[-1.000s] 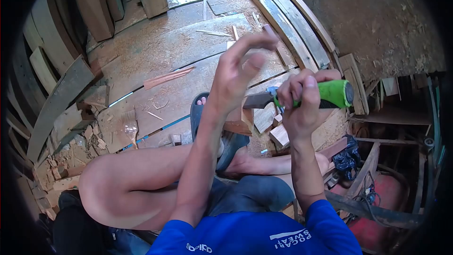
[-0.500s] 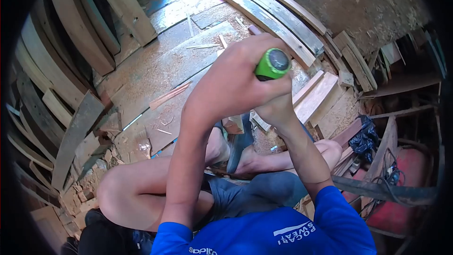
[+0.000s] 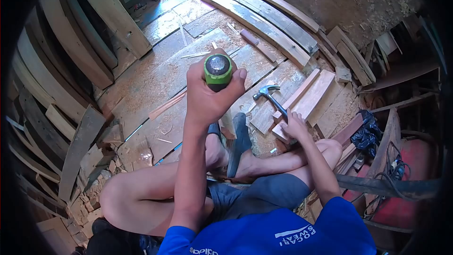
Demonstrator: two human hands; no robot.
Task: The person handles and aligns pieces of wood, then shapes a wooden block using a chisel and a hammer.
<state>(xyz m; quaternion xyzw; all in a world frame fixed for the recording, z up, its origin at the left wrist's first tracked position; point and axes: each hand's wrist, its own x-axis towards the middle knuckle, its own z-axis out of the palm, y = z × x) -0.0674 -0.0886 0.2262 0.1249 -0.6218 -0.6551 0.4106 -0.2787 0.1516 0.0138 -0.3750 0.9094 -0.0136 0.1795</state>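
Right hand [image 3: 295,126] has reached the hammer [image 3: 277,105], seemingly curled round it, while left hand [image 3: 207,98] clasps a green handle [image 3: 217,65].

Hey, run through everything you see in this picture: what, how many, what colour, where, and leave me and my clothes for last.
Round-capped tool handle: one, green and black, in the left hand
Metal-headed claw hammer: one, silvery-blue head, dark handle, in the right hand
Curved wooden planks: several, brown and grey, left side
Long wooden beams: several, tan and grey, upper right
Cut wooden pieces: several, pale brown, right of hammer
Narrow wooden strip: at least one, reddish, left of centre
Crumpled plastic bag: one, black, right
Partly hidden item: one, red, lower right
Shaving-strewn wooden floor: one, tan-grey, middle
Printed shirt: one, blue, bottom
Fabric shorts: one pair, grey-blue, lower centre
Bare bent legs: two, lower centre
Left hand, right hand: one each, bare, centre and right of centre
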